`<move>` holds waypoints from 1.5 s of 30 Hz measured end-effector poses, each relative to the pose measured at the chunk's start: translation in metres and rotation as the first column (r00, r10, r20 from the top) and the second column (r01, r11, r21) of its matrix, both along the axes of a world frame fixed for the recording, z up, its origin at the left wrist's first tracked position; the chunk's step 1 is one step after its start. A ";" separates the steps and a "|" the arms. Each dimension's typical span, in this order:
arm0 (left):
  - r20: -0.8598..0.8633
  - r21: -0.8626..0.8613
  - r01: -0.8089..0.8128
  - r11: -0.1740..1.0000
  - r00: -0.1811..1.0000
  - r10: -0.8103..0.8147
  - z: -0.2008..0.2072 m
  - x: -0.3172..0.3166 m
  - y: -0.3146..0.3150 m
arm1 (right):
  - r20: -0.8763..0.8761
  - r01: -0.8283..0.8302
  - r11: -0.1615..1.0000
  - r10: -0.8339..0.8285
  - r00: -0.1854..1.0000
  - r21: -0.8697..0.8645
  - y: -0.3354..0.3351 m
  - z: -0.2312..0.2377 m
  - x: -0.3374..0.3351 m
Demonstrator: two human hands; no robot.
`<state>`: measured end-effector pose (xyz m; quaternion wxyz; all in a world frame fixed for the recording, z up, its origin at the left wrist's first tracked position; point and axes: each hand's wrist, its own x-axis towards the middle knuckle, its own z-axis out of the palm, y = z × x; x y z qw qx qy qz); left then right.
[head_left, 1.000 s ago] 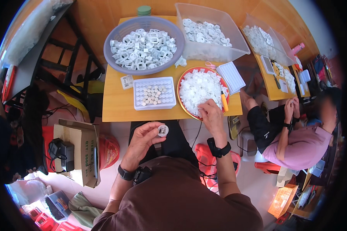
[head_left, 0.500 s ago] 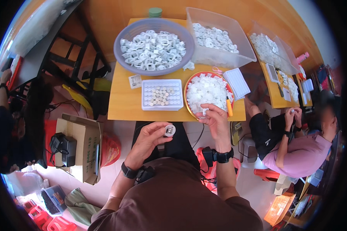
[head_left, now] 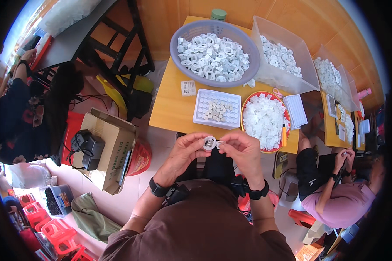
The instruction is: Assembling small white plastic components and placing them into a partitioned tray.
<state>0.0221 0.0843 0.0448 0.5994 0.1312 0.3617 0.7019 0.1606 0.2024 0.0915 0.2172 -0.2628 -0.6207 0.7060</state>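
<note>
My left hand (head_left: 185,152) pinches a small round white plastic casing (head_left: 209,143) with a metal piece in its centre. Its face is turned up. Close beside it, my right hand (head_left: 244,152) grips a small white plastic piece (head_left: 219,144) between thumb and fingertips, at the casing's right edge. Whether the two parts touch, I cannot tell. Both hands are just off the table's front edge. Beyond them stand a white tray (head_left: 199,114) with several button cells (head_left: 216,110) in it and a red-rimmed round dish (head_left: 245,130) heaped with small white pieces (head_left: 265,117).
A grey-purple basket (head_left: 178,65) of white plastic parts and a clear bin (head_left: 307,82) stand at the back of the yellow table (head_left: 170,104). An orange-handled tool (head_left: 284,135) rests on the dish. A cardboard box (head_left: 113,167) is on the left; a co-worker (head_left: 335,195) sits right.
My right hand has left the dish and come in beside my left hand with the small white piece. The view has swung left, so the table appears further right.
</note>
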 end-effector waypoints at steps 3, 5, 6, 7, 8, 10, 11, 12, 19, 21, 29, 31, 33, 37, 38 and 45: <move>-0.011 -0.011 0.001 1.000 1.000 -0.001 -0.002 -0.001 -0.001 | -0.009 -0.044 0.954 0.049 0.999 0.296 0.000 -0.003 -0.006; -0.019 -0.016 0.002 1.000 1.000 -0.002 0.000 -0.001 0.000 | 0.014 -0.072 0.928 0.072 0.997 0.366 0.000 0.004 -0.008; -0.028 -0.019 0.005 1.000 1.000 -0.005 0.001 -0.001 0.000 | 0.037 -0.099 0.895 0.092 0.995 0.435 0.000 0.007 -0.009; -0.027 -0.020 0.003 1.000 1.000 -0.003 0.002 -0.001 0.000 | 0.038 -0.101 0.895 0.094 0.995 0.434 0.000 0.007 -0.011; -0.021 -0.021 0.000 1.000 1.000 0.000 0.002 0.000 0.001 | 0.039 -0.113 0.841 0.109 0.993 0.529 0.001 0.006 -0.012; -0.016 -0.022 -0.003 1.000 1.000 0.003 0.002 0.000 0.001 | 0.042 -0.122 0.776 0.123 0.992 0.618 0.001 0.005 -0.012; -0.013 -0.023 0.003 1.000 1.000 -0.003 0.000 0.000 0.001 | 0.054 -0.121 0.792 0.110 0.992 0.598 -0.001 0.004 -0.012; -0.009 -0.023 0.009 1.000 1.000 -0.009 -0.001 0.000 0.000 | 0.067 -0.119 0.808 0.098 0.993 0.578 -0.002 0.004 -0.012; -0.023 -0.020 0.005 1.000 1.000 -0.005 0.001 0.002 0.002 | 0.067 -0.084 0.835 0.057 0.996 0.543 -0.001 0.004 -0.011; -0.039 -0.038 0.011 0.999 0.999 -0.012 0.001 0.003 0.002 | 0.045 -0.092 0.782 0.082 0.996 0.616 -0.001 0.001 -0.011; -0.037 -0.072 0.002 0.997 0.999 -0.004 0.005 0.006 0.004 | 0.031 -0.030 0.728 0.013 0.999 0.685 -0.007 -0.002 -0.010; -0.035 -0.076 -0.005 0.997 0.999 0.002 0.005 0.006 0.004 | 0.045 -0.020 0.739 -0.015 0.999 0.673 -0.011 -0.004 -0.012; -0.169 -0.078 -0.019 0.997 0.986 0.006 0.007 0.008 0.004 | 0.029 0.023 0.749 -0.056 0.998 0.662 -0.014 -0.004 -0.012; -0.165 -0.058 -0.032 0.998 0.986 0.022 0.006 0.006 0.007 | 0.031 0.037 0.769 -0.073 0.997 0.638 -0.020 -0.011 -0.011; -0.157 -0.055 -0.051 0.997 0.987 0.041 0.010 0.007 0.008 | -0.024 0.125 0.855 -0.130 0.991 0.504 -0.020 -0.011 -0.011; -0.260 -0.045 -0.120 0.992 0.960 0.104 0.017 0.014 0.014 | -0.071 0.178 0.983 -0.181 0.981 -0.050 -0.023 -0.023 -0.006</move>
